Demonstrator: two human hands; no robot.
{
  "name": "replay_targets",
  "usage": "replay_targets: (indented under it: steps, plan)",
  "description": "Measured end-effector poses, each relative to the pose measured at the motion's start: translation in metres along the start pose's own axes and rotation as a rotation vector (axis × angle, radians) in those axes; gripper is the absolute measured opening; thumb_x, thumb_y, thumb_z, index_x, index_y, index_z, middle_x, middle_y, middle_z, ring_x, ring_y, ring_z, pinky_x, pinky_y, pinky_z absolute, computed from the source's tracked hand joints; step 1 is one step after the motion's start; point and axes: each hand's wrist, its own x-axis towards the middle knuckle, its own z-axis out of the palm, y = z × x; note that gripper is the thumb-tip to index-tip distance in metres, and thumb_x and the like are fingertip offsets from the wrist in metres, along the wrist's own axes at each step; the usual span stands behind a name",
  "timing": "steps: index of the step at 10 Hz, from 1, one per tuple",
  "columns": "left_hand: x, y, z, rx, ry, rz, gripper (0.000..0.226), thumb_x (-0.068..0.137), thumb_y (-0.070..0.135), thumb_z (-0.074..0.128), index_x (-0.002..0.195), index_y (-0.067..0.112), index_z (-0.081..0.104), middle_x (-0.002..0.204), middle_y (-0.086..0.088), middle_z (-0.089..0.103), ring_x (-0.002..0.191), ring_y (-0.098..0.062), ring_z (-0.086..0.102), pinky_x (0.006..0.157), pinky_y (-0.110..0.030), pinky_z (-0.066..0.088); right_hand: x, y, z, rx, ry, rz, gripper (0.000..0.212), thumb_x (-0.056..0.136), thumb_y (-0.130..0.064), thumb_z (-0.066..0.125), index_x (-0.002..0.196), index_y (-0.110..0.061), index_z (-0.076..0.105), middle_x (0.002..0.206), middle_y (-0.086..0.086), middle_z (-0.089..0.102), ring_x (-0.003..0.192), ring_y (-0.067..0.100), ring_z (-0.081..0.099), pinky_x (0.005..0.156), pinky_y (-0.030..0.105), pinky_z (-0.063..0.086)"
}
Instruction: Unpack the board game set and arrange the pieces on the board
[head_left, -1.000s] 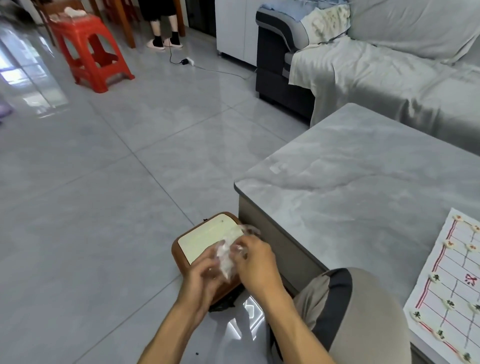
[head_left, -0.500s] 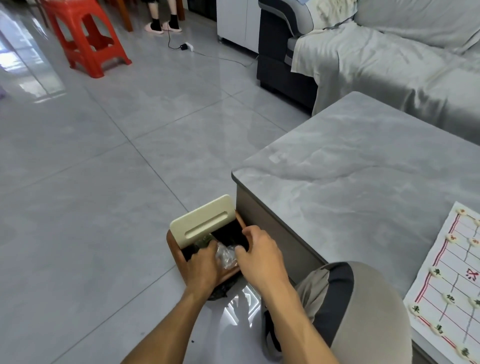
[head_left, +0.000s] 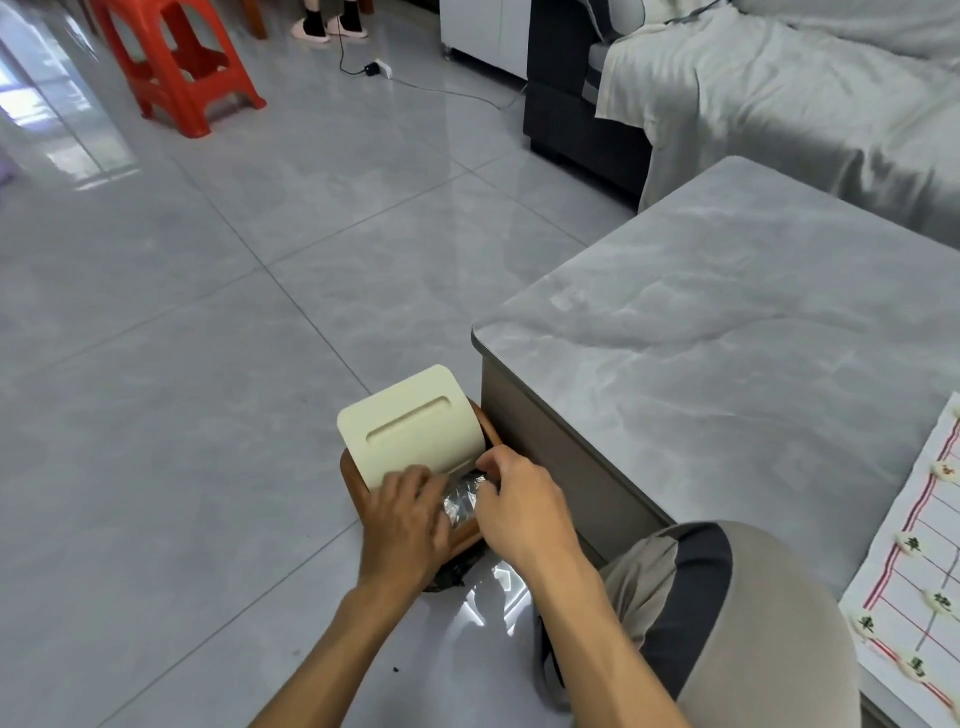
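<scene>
Surface (head_left: 727, 332): a grey marble-look tabletop, hard and smooth — a stable place for laying out pieces, though light discs would likely slide on it if nudged.

Game board (head_left: 930, 561): a white sheet printed with red lines, lying flat at the right edge of the surface; it looks like thin paper or film, so I judge it light, floppy and easy to shift — better pressed flat than lifted by a corner.

Bin (head_left: 358, 483): a small brown floor bin beside the surface's corner, with a cream swing lid (head_left: 410, 426) tipped up; the lid looks like stiff, light plastic that pivots under a light push.

Left hand (head_left: 402, 525): lies over the near rim of the bin, fingers bent against the lid's lower edge and touching the wrapper; whether it truly grips anything I cannot tell.

Right hand (head_left: 519, 506): fingers curled, pinching the wrapper at the bin's opening.

Wrapper (head_left: 461, 500): a crumpled wad of clear, shiny plastic between the two hands, just inside the opening — very light, soft and springy, likely to puff back up, so it wants pushing well down, not dropping.

Game pieces (head_left: 910, 543): small pale discs with dark characters, already set along the board's lines; hard, light and smooth by the look — best pinched by the rim between thumb and finger.
</scene>
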Motion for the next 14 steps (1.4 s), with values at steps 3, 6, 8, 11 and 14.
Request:
replay_targets:
  steps: [3,6,8,11,14]
  plan:
    - [0.019,-0.052,-0.003,-0.200,-0.403,-0.251,0.082,0.085,0.069,0.047,0.151,0.032,0.019,0.161,-0.001,0.009,0.147,-0.020,-0.007,0.116,-0.048,0.021,-0.009,0.005,-0.005,-0.034,-0.086,0.074,0.042,0.089,-0.012,0.038,0.125,-0.026,0.054,0.119,-0.001,0.062,0.104,0.021,0.058,0.083,0.034,0.052]
    - [-0.010,-0.019,0.005,-0.535,-0.212,-0.549,0.096,0.080,0.048,0.072,0.150,0.043,0.006,0.156,0.010,-0.021,0.142,-0.025,0.028,0.103,-0.036,0.040,-0.010,0.003,-0.004,-0.053,-0.108,0.083,0.040,0.089,-0.014,0.037,0.122,-0.027,0.054,0.118,0.000,0.062,0.103,0.022,0.058,0.083,0.035,0.052]
    - [-0.015,-0.002,0.010,-0.466,-0.232,-0.582,0.105,0.078,0.048,0.074,0.151,0.038,-0.001,0.155,0.006,-0.024,0.128,-0.028,0.046,0.095,-0.035,0.045,-0.011,0.002,-0.005,-0.061,-0.094,0.071,0.034,0.092,-0.017,0.040,0.121,-0.026,0.054,0.115,0.000,0.062,0.101,0.021,0.058,0.083,0.034,0.052]
    - [-0.016,-0.005,0.008,-0.457,-0.278,-0.552,0.113,0.075,0.046,0.078,0.151,0.039,-0.006,0.154,0.008,-0.026,0.133,-0.027,0.039,0.096,-0.034,0.045,-0.018,0.004,-0.006,-0.081,-0.097,0.045,0.034,0.091,-0.022,0.047,0.125,-0.022,0.052,0.109,0.001,0.063,0.097,0.023,0.060,0.081,0.035,0.052]
    - [-0.017,0.007,-0.037,-0.624,-0.039,-0.550,0.126,0.041,0.067,0.070,0.149,0.040,0.010,0.160,0.003,0.006,0.146,-0.020,0.017,0.115,-0.045,0.024,-0.114,-0.009,-0.072,0.383,0.090,-0.211,0.033,0.092,-0.031,0.054,0.124,-0.036,0.052,0.124,-0.020,0.053,0.103,0.001,0.055,0.092,0.027,0.048]
